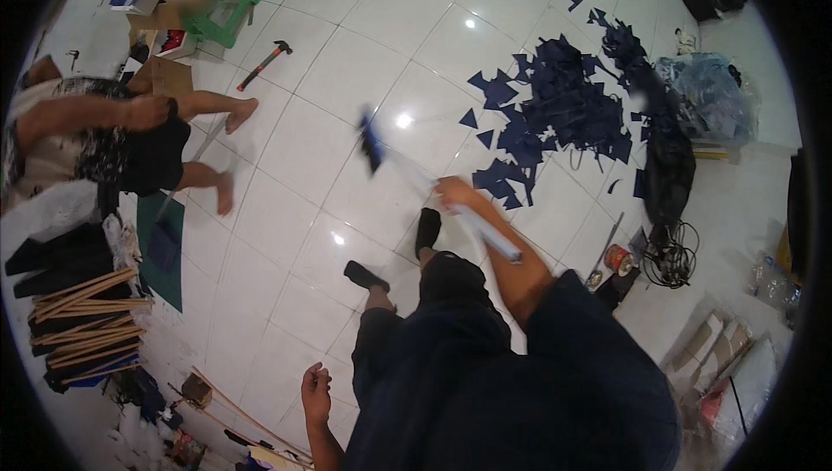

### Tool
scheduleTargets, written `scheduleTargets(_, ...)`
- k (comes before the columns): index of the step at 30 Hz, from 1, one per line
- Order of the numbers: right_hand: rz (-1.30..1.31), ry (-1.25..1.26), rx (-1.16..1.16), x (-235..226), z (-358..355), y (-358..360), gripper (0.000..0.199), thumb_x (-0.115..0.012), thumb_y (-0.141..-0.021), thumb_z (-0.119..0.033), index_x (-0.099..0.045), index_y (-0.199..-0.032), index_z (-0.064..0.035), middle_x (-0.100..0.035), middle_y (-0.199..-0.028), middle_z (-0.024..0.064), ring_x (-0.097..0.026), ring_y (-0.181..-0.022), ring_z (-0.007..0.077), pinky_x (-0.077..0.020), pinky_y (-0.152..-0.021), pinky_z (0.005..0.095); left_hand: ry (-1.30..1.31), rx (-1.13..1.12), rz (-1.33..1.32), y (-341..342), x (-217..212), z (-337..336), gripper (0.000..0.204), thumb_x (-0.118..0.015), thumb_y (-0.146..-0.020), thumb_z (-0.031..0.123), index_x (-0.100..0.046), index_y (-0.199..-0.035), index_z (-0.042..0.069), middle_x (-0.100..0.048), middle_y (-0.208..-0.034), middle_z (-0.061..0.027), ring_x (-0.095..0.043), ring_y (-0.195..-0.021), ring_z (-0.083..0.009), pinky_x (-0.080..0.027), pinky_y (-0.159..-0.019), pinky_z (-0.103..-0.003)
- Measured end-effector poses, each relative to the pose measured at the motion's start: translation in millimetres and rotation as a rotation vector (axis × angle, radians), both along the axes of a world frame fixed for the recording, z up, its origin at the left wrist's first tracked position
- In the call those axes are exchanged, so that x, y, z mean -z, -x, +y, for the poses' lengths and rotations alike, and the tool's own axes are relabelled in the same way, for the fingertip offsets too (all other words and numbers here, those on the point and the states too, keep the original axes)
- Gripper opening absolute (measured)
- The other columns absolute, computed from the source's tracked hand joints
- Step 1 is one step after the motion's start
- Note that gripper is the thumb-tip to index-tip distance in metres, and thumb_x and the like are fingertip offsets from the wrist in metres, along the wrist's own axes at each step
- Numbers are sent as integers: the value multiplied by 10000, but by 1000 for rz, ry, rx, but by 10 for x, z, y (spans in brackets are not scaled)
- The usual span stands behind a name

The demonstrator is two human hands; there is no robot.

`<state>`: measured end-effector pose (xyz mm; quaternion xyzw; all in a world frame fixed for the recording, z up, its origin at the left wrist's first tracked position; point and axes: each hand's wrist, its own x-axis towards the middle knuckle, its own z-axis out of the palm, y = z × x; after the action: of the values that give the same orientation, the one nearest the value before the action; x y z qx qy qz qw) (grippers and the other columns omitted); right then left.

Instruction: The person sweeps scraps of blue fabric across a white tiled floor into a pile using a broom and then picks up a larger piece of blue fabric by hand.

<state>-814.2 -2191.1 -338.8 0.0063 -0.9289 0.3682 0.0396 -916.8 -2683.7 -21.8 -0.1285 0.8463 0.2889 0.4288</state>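
Observation:
My right hand (452,194) is closed round a long pale stick (494,235) held at a slant above the floor. At its far end is a blue and dark head (370,143), blurred by motion; it looks like a broom. My left hand (316,393) hangs low by my left leg, fingers loosely curled and apart, with nothing visible in it. Ahead on the right, a wide heap of navy fabric scraps (559,94) lies on the white tiles, with several loose triangular pieces (468,117) at its edge. The stick's head is left of the heap, apart from it.
At left a barefoot person (95,129) sits by a green mat (169,272). A hammer (264,65) lies on the tiles near a green stool (227,12). Wooden sticks (87,315) are stacked lower left. Coiled black cable (672,254) and a plastic bag (706,94) line the right side.

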Motion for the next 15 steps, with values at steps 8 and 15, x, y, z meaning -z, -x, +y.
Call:
scheduleTargets(8,-459,870,1542,-1060,1055,-1781,367,-518,-773,-111,-470,-1095,59,-526,-544,100,-500,-385,168,-418,-338,323,144,289,-237,140,532,-720,317,-477,-863,265,-529,-1041,7,-551,-879,-84,-537,-672,-159,-444,-561,-287)
scheduleTargets(15,-807,371,1536,-1551,-1297,-2125,511,-437,-867,-305,-306,-1323,-115,-603,-847,242,-587,-750,418,-463,-701,473,71,273,-169,1188,629,285,274,-494,-858,261,-515,-1014,36,-533,-832,-53,-528,-728,-146,-426,-590,-281)
